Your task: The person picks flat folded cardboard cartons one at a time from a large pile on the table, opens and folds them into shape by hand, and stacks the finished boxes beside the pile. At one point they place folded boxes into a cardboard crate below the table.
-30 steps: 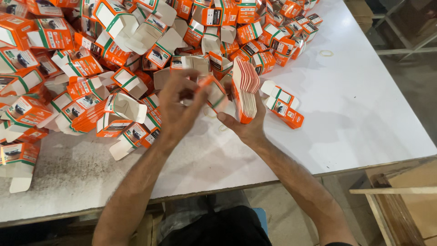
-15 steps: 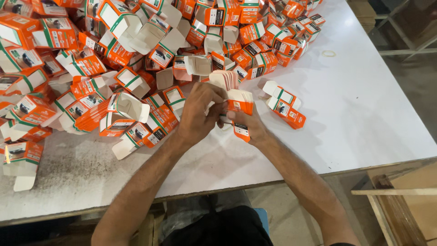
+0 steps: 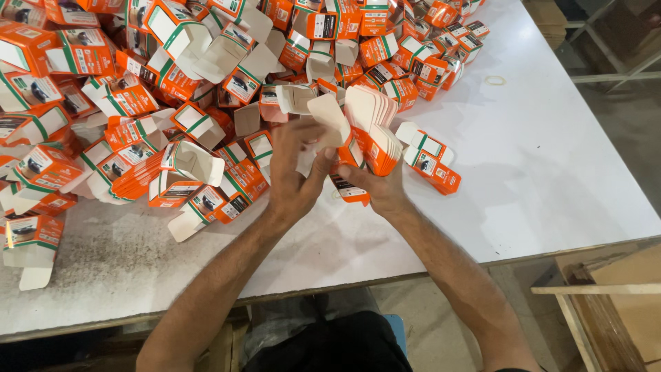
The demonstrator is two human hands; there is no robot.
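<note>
1. Here the right hand grasps a stack of flat orange and white cardboard cartons, fanned out, held above the white desk.
2. The left hand is closed around one pale folded carton flap, just beside the stack and touching it.
3. A big heap of open orange and white cardboard boxes covers the far left part of the desk.
4. One folded orange box lies just right of the hands.
5. A thin rubber band lies well apart, further away on the desk.
</note>
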